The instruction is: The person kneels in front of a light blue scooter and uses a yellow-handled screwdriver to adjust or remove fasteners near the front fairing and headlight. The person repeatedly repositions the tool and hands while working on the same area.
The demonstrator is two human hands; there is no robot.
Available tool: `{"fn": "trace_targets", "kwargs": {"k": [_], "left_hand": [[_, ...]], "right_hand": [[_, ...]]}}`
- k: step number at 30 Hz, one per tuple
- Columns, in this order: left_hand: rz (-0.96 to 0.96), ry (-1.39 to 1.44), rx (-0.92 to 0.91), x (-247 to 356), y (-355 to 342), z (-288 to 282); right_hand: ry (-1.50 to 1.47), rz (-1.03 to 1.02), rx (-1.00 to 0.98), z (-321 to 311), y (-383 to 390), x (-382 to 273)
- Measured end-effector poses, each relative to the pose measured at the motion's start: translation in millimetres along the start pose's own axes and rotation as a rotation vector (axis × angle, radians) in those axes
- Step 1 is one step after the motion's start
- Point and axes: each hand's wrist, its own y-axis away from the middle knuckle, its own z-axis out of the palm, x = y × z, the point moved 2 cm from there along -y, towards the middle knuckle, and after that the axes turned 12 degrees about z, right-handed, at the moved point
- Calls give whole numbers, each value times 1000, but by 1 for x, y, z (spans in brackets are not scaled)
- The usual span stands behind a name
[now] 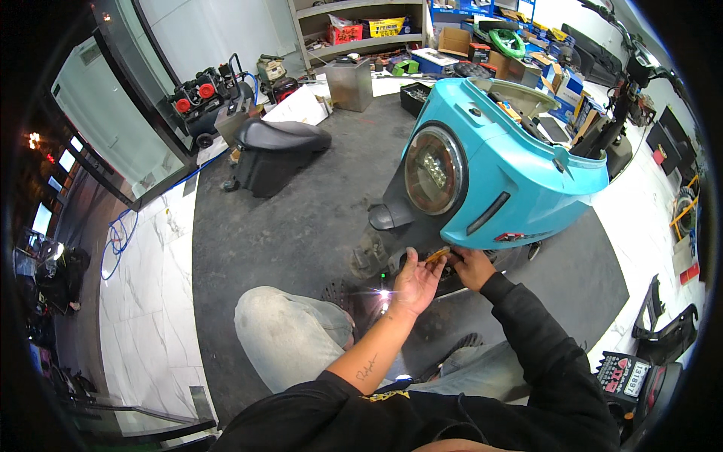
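Observation:
A turquoise scooter front shell (512,173) with a round headlight (435,169) stands before me. Just beneath its lower edge, my left hand (418,283) is palm up, its thumb raised and its fingers curled around a small orange piece (437,256). What kind of piece it is, I cannot make out. My right hand (473,268) is closed at the right end of that piece, its fingertips pressed together and partly hidden under the shell. A bright light (385,294) glares beside my left wrist.
A black scooter seat unit (275,151) rests on the dark mat (248,233). Behind it are an air compressor (215,98) and a metal canister (349,83). Boxes (455,42) crowd the back right. A battery (625,377) and black plastic panels (666,328) lie at right; blue hose (119,241) at left.

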Motion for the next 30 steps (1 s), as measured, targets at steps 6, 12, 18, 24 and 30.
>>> {"fn": "trace_targets", "kwargs": {"k": [6,12,18,24,30], "left_hand": [[10,26,-40,-1,-1,-1],[29,-21,-80,-1,-2,-2],[35,-30,-81,0,-2,0],[29,-23,-105,2,-1,3],[43,-15,-83,0,-1,2]], "right_hand": [[-91,125,-123,11,-5,2],[-80,151,-124,21,-8,12],[-97,65,-73,28,-10,15],[-97,137,-138,19,-7,6],[-98,12,37,46,-14,25]]}}
